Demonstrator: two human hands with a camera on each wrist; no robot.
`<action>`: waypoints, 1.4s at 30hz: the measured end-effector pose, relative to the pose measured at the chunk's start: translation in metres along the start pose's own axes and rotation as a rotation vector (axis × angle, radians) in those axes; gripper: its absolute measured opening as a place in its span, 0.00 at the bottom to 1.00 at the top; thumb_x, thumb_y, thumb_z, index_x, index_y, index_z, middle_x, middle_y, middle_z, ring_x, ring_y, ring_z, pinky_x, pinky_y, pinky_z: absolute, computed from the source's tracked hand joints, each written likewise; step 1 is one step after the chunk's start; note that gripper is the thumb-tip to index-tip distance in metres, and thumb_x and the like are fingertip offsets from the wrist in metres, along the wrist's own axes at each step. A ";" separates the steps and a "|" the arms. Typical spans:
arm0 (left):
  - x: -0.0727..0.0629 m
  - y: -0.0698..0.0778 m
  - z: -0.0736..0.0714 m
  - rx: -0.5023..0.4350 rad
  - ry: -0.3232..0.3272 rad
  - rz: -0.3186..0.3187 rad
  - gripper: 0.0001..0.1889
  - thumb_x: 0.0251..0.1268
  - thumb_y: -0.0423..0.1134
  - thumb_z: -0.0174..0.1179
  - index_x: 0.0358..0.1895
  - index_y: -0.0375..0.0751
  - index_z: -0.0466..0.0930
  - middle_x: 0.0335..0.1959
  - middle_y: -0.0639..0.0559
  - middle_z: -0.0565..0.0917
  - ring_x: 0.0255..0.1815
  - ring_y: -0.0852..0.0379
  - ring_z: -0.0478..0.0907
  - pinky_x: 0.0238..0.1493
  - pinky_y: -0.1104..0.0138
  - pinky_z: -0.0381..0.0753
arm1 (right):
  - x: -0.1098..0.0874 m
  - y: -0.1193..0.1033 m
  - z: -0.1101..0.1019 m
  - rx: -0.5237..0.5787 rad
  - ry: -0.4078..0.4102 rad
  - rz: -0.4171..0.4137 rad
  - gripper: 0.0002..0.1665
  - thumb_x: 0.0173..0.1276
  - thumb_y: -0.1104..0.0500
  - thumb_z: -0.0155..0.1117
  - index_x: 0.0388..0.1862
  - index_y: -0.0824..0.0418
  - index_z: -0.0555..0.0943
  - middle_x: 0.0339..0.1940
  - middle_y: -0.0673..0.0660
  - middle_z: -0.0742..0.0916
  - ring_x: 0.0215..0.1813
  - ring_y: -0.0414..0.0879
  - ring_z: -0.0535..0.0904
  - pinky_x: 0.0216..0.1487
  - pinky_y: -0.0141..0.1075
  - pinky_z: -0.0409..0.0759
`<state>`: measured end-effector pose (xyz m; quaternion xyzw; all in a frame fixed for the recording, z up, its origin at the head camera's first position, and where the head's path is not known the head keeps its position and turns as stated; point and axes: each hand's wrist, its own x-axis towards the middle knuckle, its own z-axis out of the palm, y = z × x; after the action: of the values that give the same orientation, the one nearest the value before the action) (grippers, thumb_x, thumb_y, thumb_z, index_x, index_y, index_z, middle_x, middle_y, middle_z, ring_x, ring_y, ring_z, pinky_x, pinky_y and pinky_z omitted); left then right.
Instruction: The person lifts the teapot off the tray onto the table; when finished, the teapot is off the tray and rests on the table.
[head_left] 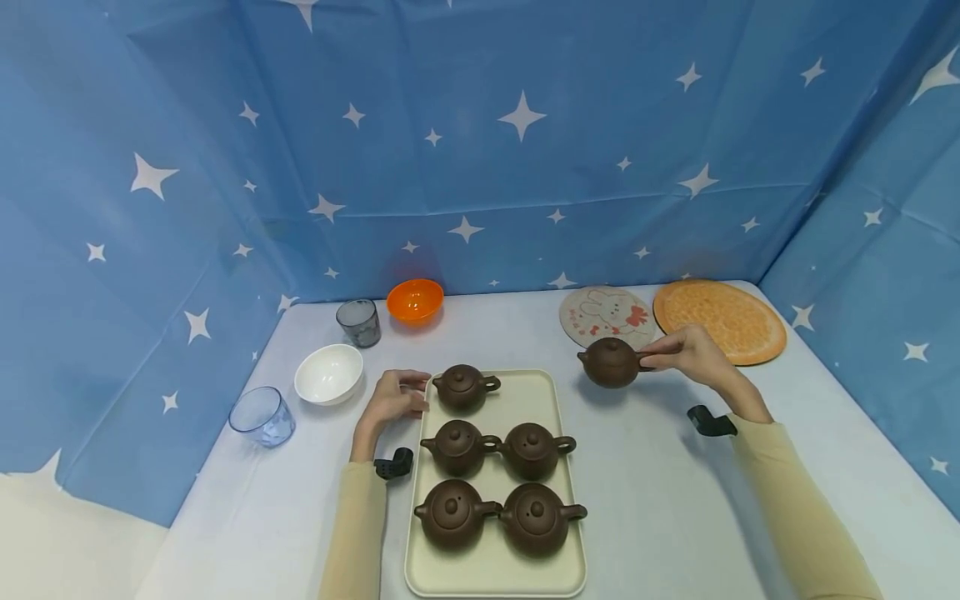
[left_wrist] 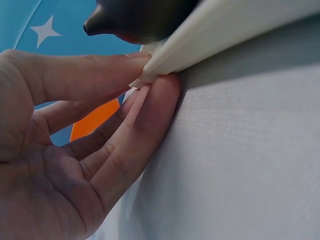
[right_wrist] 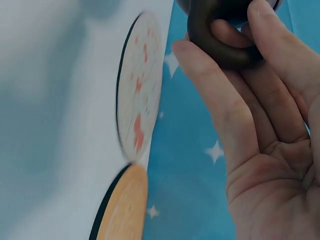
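Observation:
A cream tray point(head_left: 495, 575) holds several dark brown teapots, with one teapot point(head_left: 462, 388) alone in its far row and pairs in the rows nearer me. My left hand point(head_left: 393, 400) pinches the tray's far left edge between thumb and fingers; the left wrist view shows the rim point(left_wrist: 165, 62) between them. To the right of the tray, my right hand point(head_left: 688, 354) grips another brown teapot point(head_left: 611, 363) by its handle point(right_wrist: 227, 55), its spout pointing left. A shadow lies on the table under this teapot, which appears raised.
Left of the tray are a white bowl point(head_left: 329, 375), a blue glass point(head_left: 262, 417), a grey glass point(head_left: 359, 323) and an orange bowl point(head_left: 416, 302). A round rabbit mat point(head_left: 600, 310) and an orange-patterned mat point(head_left: 723, 321) lie at the back right. A starry blue curtain point(head_left: 480, 150) surrounds the table.

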<state>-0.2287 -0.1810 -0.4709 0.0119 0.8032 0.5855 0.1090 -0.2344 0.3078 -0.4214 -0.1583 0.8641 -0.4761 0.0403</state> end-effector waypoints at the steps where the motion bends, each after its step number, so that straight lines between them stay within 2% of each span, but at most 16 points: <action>1: 0.000 0.000 0.000 0.004 0.002 0.000 0.28 0.43 0.16 0.62 0.55 0.25 0.77 0.42 0.35 0.80 0.30 0.53 0.81 0.30 0.61 0.88 | -0.002 0.002 -0.004 -0.009 0.002 0.013 0.15 0.60 0.62 0.70 0.42 0.72 0.85 0.33 0.60 0.89 0.34 0.46 0.86 0.37 0.34 0.85; 8: 0.001 -0.001 -0.001 0.011 -0.002 0.001 0.28 0.43 0.15 0.60 0.55 0.25 0.77 0.43 0.34 0.80 0.31 0.53 0.82 0.29 0.61 0.87 | -0.017 0.021 -0.031 -0.083 0.004 0.026 0.14 0.59 0.62 0.70 0.41 0.72 0.86 0.31 0.57 0.90 0.34 0.40 0.85 0.36 0.28 0.82; 18: 0.002 -0.003 -0.003 0.008 -0.007 -0.001 0.28 0.44 0.16 0.61 0.56 0.24 0.75 0.45 0.33 0.79 0.32 0.53 0.82 0.30 0.62 0.88 | -0.027 0.048 -0.059 -0.111 0.007 0.110 0.17 0.59 0.60 0.70 0.42 0.72 0.85 0.32 0.53 0.90 0.36 0.36 0.84 0.38 0.24 0.79; 23: 0.001 0.001 -0.003 -0.019 -0.028 -0.009 0.28 0.44 0.15 0.60 0.56 0.22 0.75 0.45 0.30 0.79 0.31 0.55 0.81 0.31 0.61 0.88 | -0.032 0.060 -0.063 -0.104 0.008 0.090 0.14 0.59 0.63 0.70 0.40 0.73 0.85 0.31 0.53 0.90 0.36 0.36 0.84 0.37 0.22 0.78; 31: -0.016 0.025 -0.003 -0.007 -0.055 -0.005 0.27 0.45 0.15 0.58 0.56 0.19 0.73 0.46 0.26 0.77 0.32 0.55 0.81 0.33 0.59 0.88 | -0.035 0.075 -0.064 -0.064 0.006 0.103 0.15 0.59 0.64 0.70 0.41 0.75 0.85 0.33 0.50 0.90 0.36 0.35 0.84 0.37 0.23 0.80; 36: -0.018 0.028 -0.003 -0.010 -0.054 -0.012 0.27 0.46 0.15 0.58 0.56 0.20 0.73 0.46 0.26 0.77 0.32 0.55 0.81 0.34 0.59 0.88 | -0.035 0.077 -0.064 -0.070 0.001 0.124 0.18 0.60 0.62 0.70 0.43 0.75 0.84 0.34 0.47 0.90 0.37 0.34 0.84 0.38 0.24 0.81; 42: -0.017 0.027 -0.003 -0.003 -0.056 -0.005 0.27 0.45 0.15 0.59 0.56 0.20 0.73 0.46 0.26 0.78 0.32 0.54 0.82 0.34 0.59 0.88 | -0.037 0.076 -0.064 -0.101 0.004 0.157 0.20 0.61 0.58 0.69 0.46 0.74 0.83 0.36 0.49 0.90 0.38 0.34 0.84 0.39 0.23 0.79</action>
<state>-0.2150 -0.1778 -0.4421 0.0263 0.7990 0.5859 0.1326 -0.2313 0.4089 -0.4533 -0.0912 0.8969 -0.4274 0.0677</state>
